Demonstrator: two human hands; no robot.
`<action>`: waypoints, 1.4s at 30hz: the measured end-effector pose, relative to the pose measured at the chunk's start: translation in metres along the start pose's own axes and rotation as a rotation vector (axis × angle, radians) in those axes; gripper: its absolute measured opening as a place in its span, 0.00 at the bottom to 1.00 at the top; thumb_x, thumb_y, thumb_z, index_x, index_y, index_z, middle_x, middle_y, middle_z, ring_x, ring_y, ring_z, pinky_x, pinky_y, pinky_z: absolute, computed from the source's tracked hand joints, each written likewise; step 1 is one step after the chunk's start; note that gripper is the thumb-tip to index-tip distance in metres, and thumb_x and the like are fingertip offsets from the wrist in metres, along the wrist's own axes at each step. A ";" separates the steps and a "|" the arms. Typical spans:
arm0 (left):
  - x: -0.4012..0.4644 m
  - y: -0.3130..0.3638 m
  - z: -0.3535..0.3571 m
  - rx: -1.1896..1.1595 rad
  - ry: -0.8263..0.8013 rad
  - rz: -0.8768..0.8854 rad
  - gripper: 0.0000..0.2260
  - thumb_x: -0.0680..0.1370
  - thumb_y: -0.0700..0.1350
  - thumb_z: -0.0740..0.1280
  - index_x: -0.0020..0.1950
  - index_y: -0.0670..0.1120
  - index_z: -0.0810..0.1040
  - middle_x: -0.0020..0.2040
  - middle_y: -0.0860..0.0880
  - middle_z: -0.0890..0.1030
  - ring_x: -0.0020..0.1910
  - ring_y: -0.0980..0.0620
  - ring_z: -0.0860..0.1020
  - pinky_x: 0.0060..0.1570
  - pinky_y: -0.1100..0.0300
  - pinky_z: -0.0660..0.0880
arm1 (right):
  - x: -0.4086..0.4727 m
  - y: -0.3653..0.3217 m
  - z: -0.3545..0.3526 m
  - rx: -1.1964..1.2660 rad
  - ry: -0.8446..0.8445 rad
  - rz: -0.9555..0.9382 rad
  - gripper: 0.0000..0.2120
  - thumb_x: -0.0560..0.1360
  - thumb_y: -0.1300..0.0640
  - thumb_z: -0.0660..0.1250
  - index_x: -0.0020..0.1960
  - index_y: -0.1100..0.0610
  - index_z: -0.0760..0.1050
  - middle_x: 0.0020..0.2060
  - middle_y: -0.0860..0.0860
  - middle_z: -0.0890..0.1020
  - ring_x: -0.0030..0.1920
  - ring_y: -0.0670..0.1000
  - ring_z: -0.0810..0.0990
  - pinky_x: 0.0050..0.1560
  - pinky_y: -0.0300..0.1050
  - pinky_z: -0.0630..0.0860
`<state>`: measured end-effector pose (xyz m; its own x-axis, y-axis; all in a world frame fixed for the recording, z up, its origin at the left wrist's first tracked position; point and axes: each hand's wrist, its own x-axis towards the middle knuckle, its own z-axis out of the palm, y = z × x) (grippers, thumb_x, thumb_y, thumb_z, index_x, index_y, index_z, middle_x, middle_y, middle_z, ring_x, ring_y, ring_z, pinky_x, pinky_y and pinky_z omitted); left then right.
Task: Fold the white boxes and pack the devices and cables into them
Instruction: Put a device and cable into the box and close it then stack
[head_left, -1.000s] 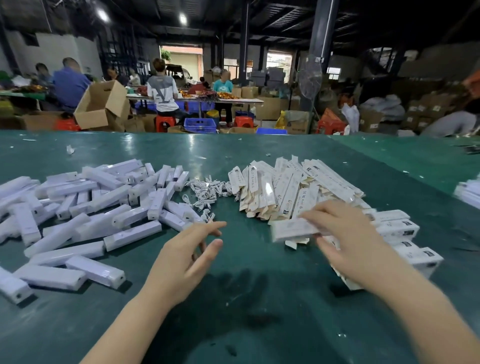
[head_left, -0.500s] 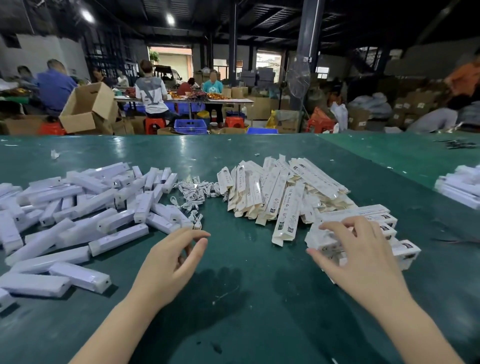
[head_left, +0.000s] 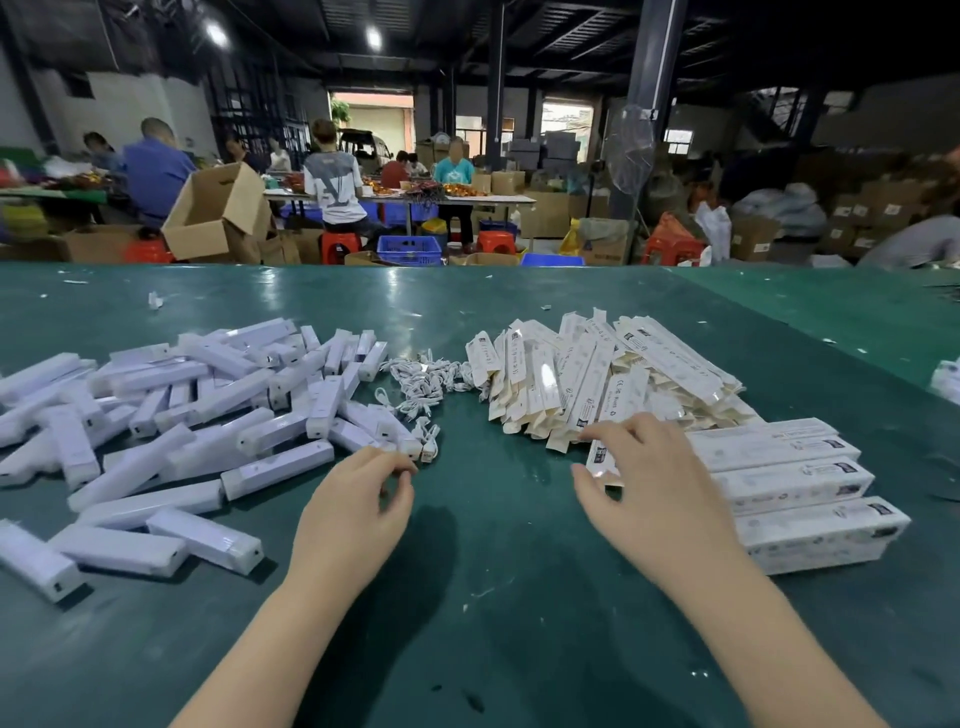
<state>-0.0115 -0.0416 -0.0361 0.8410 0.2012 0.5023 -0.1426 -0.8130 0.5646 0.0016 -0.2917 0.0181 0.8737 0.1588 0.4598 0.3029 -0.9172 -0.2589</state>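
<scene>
- The right hand (head_left: 657, 488) is hovering low over the green table (head_left: 519, 597), its fingers spread and slightly bent, with the fingertips (head_left: 592, 434) coming down on one flat unfolded white box (head_left: 602, 457) at the near edge of the pile; whether the fingers are actually pinching it or only touching it, I cannot tell.
- Just beyond those fingertips the heap of flat box blanks (head_left: 597, 374) is lying fanned out across the table.
- Just to the right of that hand, touching or nearly touching its back, four folded white boxes (head_left: 789, 483) are sitting side by side in a row.
- The left hand (head_left: 353, 506) is hanging above the table with fingers loosely curled, thumb and forefinger close together, holding nothing that I can see.
- Just past the left fingertips a small coiled white cable (head_left: 428, 447) is lying at the near tip of the tangle of cables (head_left: 421, 379).
- To the left of that hand the white stick-shaped devices (head_left: 208, 415) are lying scattered in a broad loose pile, the nearest one (head_left: 278, 467) just beside the knuckles.
- Far beyond both hands, people are sitting at other tables among cardboard cartons (head_left: 218, 213).
</scene>
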 end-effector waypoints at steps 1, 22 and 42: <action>0.000 -0.003 -0.001 0.030 0.002 -0.023 0.05 0.77 0.42 0.66 0.48 0.50 0.81 0.43 0.57 0.76 0.43 0.54 0.75 0.45 0.54 0.74 | 0.009 -0.007 0.007 -0.024 -0.098 0.008 0.20 0.77 0.44 0.60 0.68 0.46 0.70 0.55 0.49 0.72 0.59 0.51 0.67 0.51 0.45 0.67; 0.006 0.007 -0.006 -0.517 -0.133 -0.223 0.06 0.77 0.50 0.69 0.53 0.55 0.81 0.52 0.59 0.83 0.54 0.62 0.78 0.57 0.65 0.71 | 0.040 -0.053 0.052 0.924 0.028 -0.031 0.16 0.77 0.66 0.63 0.55 0.45 0.70 0.56 0.50 0.74 0.47 0.41 0.75 0.47 0.38 0.74; 0.014 0.010 -0.018 -1.301 -0.002 -0.724 0.19 0.63 0.57 0.73 0.45 0.44 0.84 0.45 0.46 0.86 0.40 0.53 0.85 0.32 0.59 0.81 | 0.014 -0.092 0.058 1.512 -0.943 0.198 0.14 0.78 0.55 0.67 0.60 0.61 0.72 0.45 0.58 0.81 0.35 0.51 0.81 0.40 0.44 0.80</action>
<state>-0.0108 -0.0370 -0.0113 0.9318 0.3364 -0.1363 -0.0573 0.5071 0.8600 0.0080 -0.1844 -0.0008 0.6726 0.7298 -0.1222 -0.2455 0.0643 -0.9672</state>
